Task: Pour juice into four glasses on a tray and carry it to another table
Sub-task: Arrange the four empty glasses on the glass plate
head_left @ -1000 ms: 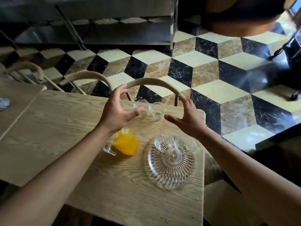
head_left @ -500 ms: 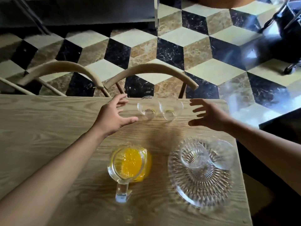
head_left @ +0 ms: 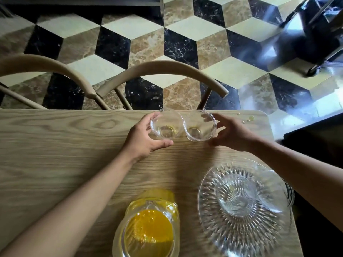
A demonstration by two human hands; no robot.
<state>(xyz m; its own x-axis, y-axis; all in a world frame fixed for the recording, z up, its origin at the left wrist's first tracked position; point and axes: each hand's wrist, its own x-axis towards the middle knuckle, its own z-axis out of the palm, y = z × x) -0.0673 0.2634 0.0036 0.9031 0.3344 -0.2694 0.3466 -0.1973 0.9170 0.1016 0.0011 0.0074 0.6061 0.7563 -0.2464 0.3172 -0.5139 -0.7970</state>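
Glass items, four small clear tumblers in all. Two stand touching side by side at upper centre of the frame, close to the far edge of the wooden table (head_left: 55, 154): left glass (head_left: 166, 127), right glass (head_left: 199, 127), each apparently with only a trace of liquid at the bottom. Two more sit on the cut-glass tray (head_left: 219, 225) at lower right — one (head_left: 235, 195) near its middle, one (head_left: 276, 197) towards its right rim, partly behind the forearm.

Left hand (head_left: 144, 140): fingers and thumb curled round the left glass, gripping it at the side. Right hand (head_left: 232, 132): fingers curved against the outer wall of the right glass; whether it has closed fully is hard to tell, but it looks like a grip.

Jug (head_left: 148, 230): clear, holding orange juice, bottom centre of the frame, just left of the tray and untouched.

Hazards, as judged from this layout:
- Both glasses touch; lifting them together could knock rim against rim and chip one.
- Smooth walls, gripped from the side — a loose hold may let one slip.
- Far edge is close behind both glasses; a push away could send one off onto the tiled floor (head_left: 185, 43).
- Tray already carries two glasses; setting down blind could strike them.
- Forearms crossing over the jug could catch its rim and spill juice.
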